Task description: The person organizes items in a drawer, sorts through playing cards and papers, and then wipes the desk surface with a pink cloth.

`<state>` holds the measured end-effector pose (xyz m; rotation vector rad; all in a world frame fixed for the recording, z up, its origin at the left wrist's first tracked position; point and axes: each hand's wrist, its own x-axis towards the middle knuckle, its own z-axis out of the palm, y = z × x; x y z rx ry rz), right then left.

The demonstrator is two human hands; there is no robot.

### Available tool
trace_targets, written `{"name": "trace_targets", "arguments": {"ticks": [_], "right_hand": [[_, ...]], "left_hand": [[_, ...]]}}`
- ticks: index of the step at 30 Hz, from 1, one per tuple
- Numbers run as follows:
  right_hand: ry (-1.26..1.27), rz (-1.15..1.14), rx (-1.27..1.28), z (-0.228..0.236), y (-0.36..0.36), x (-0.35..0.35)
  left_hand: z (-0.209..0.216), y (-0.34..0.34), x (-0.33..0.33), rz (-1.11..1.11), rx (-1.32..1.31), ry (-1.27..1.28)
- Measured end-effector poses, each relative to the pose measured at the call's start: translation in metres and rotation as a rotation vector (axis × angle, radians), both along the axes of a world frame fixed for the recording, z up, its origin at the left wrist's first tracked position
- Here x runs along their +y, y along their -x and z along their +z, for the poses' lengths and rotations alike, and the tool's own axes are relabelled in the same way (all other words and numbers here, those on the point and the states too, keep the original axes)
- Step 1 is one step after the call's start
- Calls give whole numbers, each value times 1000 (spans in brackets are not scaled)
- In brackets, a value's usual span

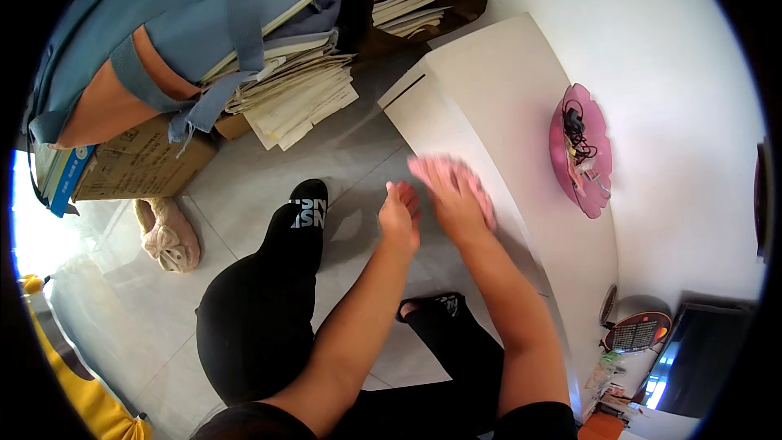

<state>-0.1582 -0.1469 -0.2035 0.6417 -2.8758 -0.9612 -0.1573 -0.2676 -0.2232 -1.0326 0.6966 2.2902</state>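
A bunched pink cloth (474, 182) is in my right hand (456, 205), its edges showing past my fingers on both sides. That hand is at the front face of a low white cabinet (497, 73); whether the cloth touches the face I cannot tell. Just to the left, my left hand (399, 218) hangs over the grey floor with loosely bent fingers apart and nothing in them. Both forearms reach up from the lower edge, and my legs in black trousers are bent beneath them.
On the cabinet stands a pink scalloped bowl (557, 147) holding black cables. A blue bag (187, 16), stacked papers (297, 98) and a cardboard box (147, 159) fill the upper left. A fluffy slipper (169, 236) lies on the floor. A dark screen (700, 358) is lower right.
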Motion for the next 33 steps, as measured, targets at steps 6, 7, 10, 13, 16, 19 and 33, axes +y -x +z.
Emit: {"name": "trace_targets", "arguments": {"ticks": [6, 7, 10, 13, 16, 19, 33], "right_hand": [[-297, 95, -495, 6, -127, 72], [-351, 123, -603, 10, -128, 75], [-152, 3, -387, 15, -71, 44], [-106, 30, 14, 41, 30, -23], [26, 155, 255, 68, 97, -63], [-15, 110, 95, 75, 103, -72], [404, 327, 316, 93, 18, -39]], "left_hand": [[-12, -14, 0, -40, -88, 8], [-12, -15, -1, -44, -96, -4], [-8, -9, -9, 9, -87, 11], [1, -3, -16, 77, -149, 10], [7, 1, -23, 128, -180, -18], [2, 3, -31, 159, -128, -3], [12, 4, -32, 155, -120, 16]]}}
